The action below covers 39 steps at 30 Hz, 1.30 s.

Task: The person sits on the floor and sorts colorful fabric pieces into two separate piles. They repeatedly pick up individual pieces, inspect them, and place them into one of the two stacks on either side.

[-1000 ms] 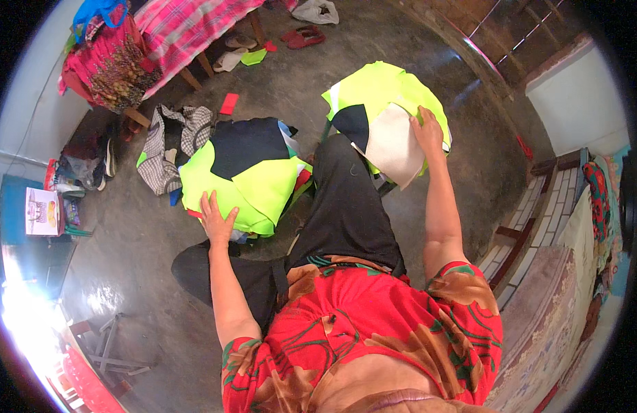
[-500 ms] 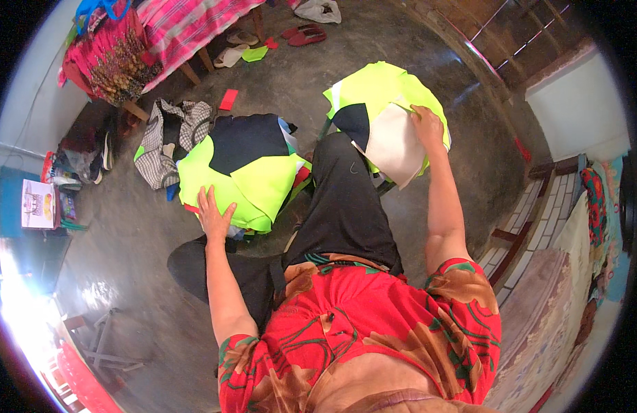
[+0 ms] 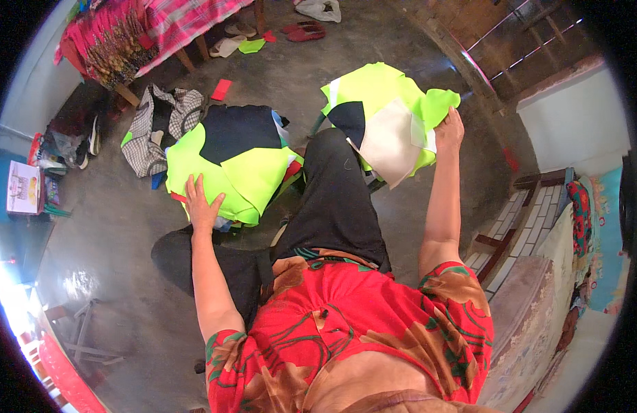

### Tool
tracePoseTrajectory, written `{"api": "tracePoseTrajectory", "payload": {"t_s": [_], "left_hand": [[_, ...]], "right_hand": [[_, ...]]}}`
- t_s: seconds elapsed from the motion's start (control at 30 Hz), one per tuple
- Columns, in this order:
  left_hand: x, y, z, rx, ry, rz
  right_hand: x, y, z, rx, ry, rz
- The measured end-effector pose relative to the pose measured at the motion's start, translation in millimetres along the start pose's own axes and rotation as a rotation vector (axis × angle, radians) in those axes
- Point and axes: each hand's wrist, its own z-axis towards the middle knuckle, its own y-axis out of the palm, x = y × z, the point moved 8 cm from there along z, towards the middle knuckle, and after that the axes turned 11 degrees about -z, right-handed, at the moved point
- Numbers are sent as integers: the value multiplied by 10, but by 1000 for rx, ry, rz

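Observation:
Two heaps of cut cloth pieces lie in front of me, one on each side of my raised knee. Fingers spread, my left hand [image 3: 203, 205] rests on the near edge of the left heap, on a neon yellow-green cloth piece [image 3: 251, 175] beside a dark navy piece [image 3: 237, 134]. My right hand [image 3: 449, 131] pinches the outer edge of a neon yellow-green cloth piece [image 3: 439, 105] and holds it partly lifted off the right heap. That heap also shows a cream piece [image 3: 387, 141], another navy piece [image 3: 348, 118] and a large neon piece [image 3: 377, 82]. What supports the heaps is mostly hidden.
Checked cloth [image 3: 150, 134] lies left of the left heap, near a small red scrap [image 3: 221, 89]. Red shoes [image 3: 304, 32] and a white plastic bag [image 3: 320, 9] are at the far side. A pink-covered bed [image 3: 174, 31] stands far left; a wooden-framed bench [image 3: 511, 237] is at right.
My right hand has moved outward to the right, lifting the edge of a neon cloth piece from the right heap. My left hand stays on the left heap. The view has shifted slightly.

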Motion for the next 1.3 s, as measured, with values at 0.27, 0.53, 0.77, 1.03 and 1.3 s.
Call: {"api": "tracePoseTrajectory", "payload": {"t_s": [0.27,0.53,0.77,1.03,1.3], "left_hand": [[-16,-55,-9,81,104,-55],[-60,-26,-28,3,-82,22],[-37,-15,-32,10,-67,-26],[-52,-44,-62,-21,-124,-5],[495,-576,-222,230,45,-77]], "right_hand": [[74,1772,-942,-579,264,503],[810,3429,-2017,-803,629,780],[2209,3319,-2365,-804,881,47],[2070,2904,-2323,-721,696,-304],[2260,2850,-2623,-755,642,-357]]}}
